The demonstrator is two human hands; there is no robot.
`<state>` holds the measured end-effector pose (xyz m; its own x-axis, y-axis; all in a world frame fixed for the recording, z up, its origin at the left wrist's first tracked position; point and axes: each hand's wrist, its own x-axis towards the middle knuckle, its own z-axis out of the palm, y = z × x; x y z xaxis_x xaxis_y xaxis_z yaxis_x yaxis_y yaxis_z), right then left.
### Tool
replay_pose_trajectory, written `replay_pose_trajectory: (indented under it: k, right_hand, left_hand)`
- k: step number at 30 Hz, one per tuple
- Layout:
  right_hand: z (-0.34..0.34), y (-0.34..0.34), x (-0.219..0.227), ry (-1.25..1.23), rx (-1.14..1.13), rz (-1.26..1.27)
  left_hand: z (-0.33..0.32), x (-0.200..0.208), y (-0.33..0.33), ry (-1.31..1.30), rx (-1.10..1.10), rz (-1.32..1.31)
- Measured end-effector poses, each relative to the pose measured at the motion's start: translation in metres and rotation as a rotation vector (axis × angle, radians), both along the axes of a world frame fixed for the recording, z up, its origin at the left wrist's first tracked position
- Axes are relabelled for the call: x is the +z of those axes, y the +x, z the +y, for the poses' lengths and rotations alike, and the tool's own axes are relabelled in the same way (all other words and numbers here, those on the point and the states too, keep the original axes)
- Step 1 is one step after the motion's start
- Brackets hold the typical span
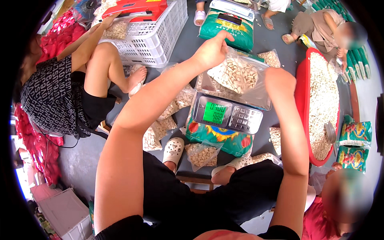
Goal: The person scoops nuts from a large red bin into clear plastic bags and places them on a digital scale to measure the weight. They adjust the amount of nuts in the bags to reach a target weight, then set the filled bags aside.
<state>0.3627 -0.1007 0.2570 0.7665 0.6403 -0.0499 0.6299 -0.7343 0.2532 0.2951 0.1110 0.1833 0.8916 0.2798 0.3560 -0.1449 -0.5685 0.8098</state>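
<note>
Both grips loaded: left hand [212, 51] grasps upper edge of clear bag [235, 75] of pale pieces, right hand [280, 83] its right-side plastic. Bag is over the scale [228, 113] tray; contact unclear. Strip of grey floor [271, 119] between scale's right edge and red tub [303, 105], right forearm crossing it. Left edge tight: filled bags [171, 107] alongside.
</note>
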Motion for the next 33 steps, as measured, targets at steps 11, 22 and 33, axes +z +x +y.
replay_pose_trajectory:
  k: [11,22,33]
  right_hand:
    - [0.034,-0.029,-0.049,0.076,0.176,0.327]
    - [0.036,0.049,-0.137,0.937,0.144,0.848]
    - [0.057,0.065,-0.153,0.218,0.244,0.434]
  left_hand:
    - [-0.035,0.011,-0.033,0.601,0.138,-0.187]
    - [-0.052,0.026,-0.037,0.892,-0.052,0.699]
    - [-0.053,0.043,-0.053,1.011,-0.198,0.464]
